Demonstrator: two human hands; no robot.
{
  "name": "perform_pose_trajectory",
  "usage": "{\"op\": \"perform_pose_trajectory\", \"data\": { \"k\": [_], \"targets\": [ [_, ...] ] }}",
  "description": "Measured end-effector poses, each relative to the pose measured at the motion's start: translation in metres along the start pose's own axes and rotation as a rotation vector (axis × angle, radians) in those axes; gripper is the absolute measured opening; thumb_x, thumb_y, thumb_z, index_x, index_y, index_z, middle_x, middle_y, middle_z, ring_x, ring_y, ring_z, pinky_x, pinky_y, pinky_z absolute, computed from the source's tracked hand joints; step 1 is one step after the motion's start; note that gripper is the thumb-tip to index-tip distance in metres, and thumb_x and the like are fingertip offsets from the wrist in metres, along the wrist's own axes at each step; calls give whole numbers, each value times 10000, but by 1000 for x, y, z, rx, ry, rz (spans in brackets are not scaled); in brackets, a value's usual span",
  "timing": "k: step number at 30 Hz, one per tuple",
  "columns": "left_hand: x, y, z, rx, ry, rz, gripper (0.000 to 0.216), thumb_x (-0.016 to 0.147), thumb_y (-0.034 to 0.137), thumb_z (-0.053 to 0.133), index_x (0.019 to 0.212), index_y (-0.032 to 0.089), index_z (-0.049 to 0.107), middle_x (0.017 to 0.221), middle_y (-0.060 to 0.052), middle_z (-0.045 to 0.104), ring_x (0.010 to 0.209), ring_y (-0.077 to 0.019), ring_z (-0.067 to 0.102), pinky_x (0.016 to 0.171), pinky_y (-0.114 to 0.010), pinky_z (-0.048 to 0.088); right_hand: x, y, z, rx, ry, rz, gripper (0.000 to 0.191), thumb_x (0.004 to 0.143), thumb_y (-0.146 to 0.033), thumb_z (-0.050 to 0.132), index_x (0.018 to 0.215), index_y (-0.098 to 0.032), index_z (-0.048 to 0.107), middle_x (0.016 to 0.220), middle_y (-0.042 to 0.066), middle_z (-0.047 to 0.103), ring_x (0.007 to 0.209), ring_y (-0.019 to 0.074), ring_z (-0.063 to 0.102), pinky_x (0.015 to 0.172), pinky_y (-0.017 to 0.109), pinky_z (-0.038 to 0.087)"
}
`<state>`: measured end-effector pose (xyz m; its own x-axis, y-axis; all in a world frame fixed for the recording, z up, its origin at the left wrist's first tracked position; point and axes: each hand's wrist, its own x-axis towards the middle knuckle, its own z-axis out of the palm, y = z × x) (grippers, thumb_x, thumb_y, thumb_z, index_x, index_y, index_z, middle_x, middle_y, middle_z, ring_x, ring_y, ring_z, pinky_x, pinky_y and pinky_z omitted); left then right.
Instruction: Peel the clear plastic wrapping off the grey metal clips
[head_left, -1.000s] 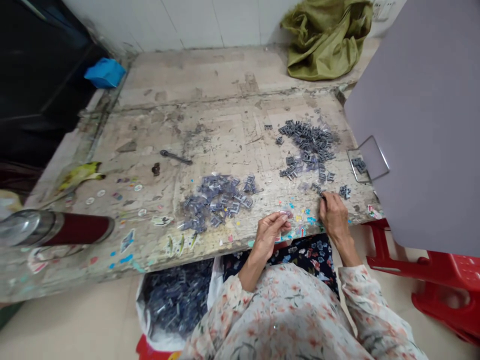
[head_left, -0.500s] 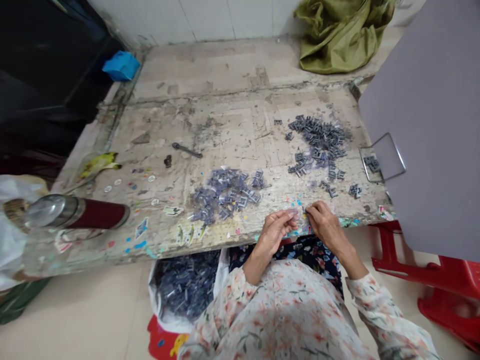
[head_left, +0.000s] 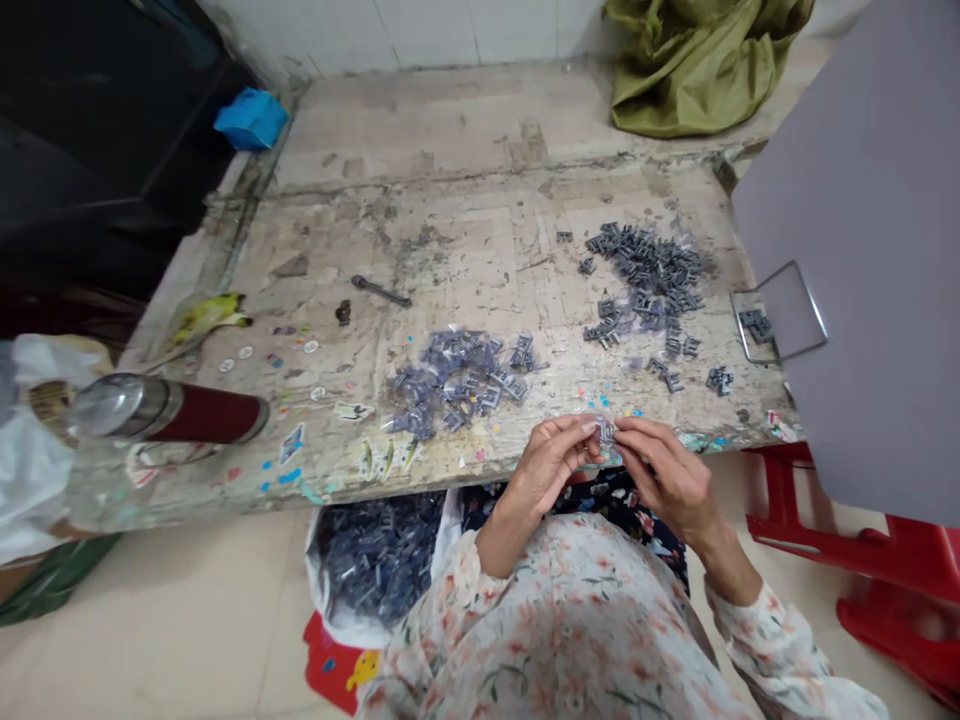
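Between my fingertips, at the table's near edge, is a small clear plastic bag (head_left: 604,428) with a grey plastic part showing inside it. My left hand (head_left: 551,462) pinches the bag from the left. My right hand (head_left: 670,472) is closed at its right side, thumb and forefinger together on the bag or the part; which of the two I cannot tell. Ahead and to the right lies a heap of loose grey plastic parts (head_left: 649,262) with clear bags among them. To the left sits a pile of bagged grey parts (head_left: 457,380).
A maroon flask (head_left: 206,408) lies at the left, near a banana peel (head_left: 206,318). A dark rod (head_left: 381,291) rests mid-table. Below the edge stands a white sack (head_left: 319,590) full of bagged parts. A grey panel (head_left: 862,250) borders the right, above red stools (head_left: 832,535).
My right hand has brought the grey part to the bag held in my left hand, and the part now shows inside it. The whole view has shifted slightly.
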<state>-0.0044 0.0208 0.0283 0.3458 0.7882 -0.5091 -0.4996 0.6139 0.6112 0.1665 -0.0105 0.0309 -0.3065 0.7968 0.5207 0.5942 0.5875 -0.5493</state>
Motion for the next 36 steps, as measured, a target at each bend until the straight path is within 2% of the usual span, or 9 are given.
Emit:
{"op": "perform_pose_trajectory", "data": {
  "k": [6, 13, 16, 23, 29, 33, 36],
  "targets": [
    [-8, 5, 3, 40, -1, 16, 239, 660, 317, 789, 793, 127, 729, 631, -4, 604, 514, -79, 516, 541, -213, 485, -1, -5, 3, -20, -4, -86, 535, 870, -34, 587, 1356, -245, 512, 1160, 127, 664, 1088, 222, 648, 912, 378, 582],
    [-9, 14, -7, 102, -122, -59, 264, 693, 362, 768, 813, 131, 719, 528, 44, 481, 454, -68, 480, 500, -203, 439, 5, -8, -2, 17, -6, -139, 537, 876, -39, 581, 1361, -262, 521, 1122, 109, 693, 1025, 208, 676, 861, 346, 593],
    [-8, 19, -10, 175, -165, -50, 268, 709, 372, 757, 813, 129, 711, 519, 51, 462, 443, -71, 482, 505, -216, 430, 7, -9, -4, 27, -23, -151, 518, 871, -30, 576, 1342, -241, 540, 1119, 113, 697, 1023, 210, 678, 858, 338, 590],
    [-2, 26, -16, 307, -229, -15, 284, 756, 388, 718, 827, 116, 679, 614, 16, 557, 452, -68, 495, 499, -208, 431, 9, -4, -4, -12, -97, -185, 427, 865, -17, 577, 1263, -170, 562, 1143, 155, 669, 1039, 222, 659, 857, 361, 580],
    [0, 28, -20, 291, -242, -25, 292, 758, 386, 723, 859, 115, 686, 631, 9, 583, 445, -66, 516, 507, -209, 431, 13, -3, -4, -31, -131, -217, 427, 864, -22, 595, 1267, -144, 526, 1167, 175, 652, 1063, 230, 640, 875, 379, 574],
    [5, 32, -28, 267, -317, -116, 294, 720, 374, 759, 838, 112, 698, 648, -3, 614, 431, -65, 517, 481, -208, 415, 18, -6, -9, -46, -181, -235, 379, 885, -36, 564, 1250, -130, 529, 1226, 191, 629, 1121, 236, 623, 900, 380, 564],
    [11, 33, -34, 261, -348, -183, 292, 688, 351, 783, 836, 111, 706, 683, -15, 642, 437, -63, 523, 476, -206, 417, 22, -9, -13, -57, -272, -242, 312, 901, -44, 538, 1199, -134, 550, 1311, 197, 590, 1137, 239, 618, 893, 378, 560]
  ]
}}
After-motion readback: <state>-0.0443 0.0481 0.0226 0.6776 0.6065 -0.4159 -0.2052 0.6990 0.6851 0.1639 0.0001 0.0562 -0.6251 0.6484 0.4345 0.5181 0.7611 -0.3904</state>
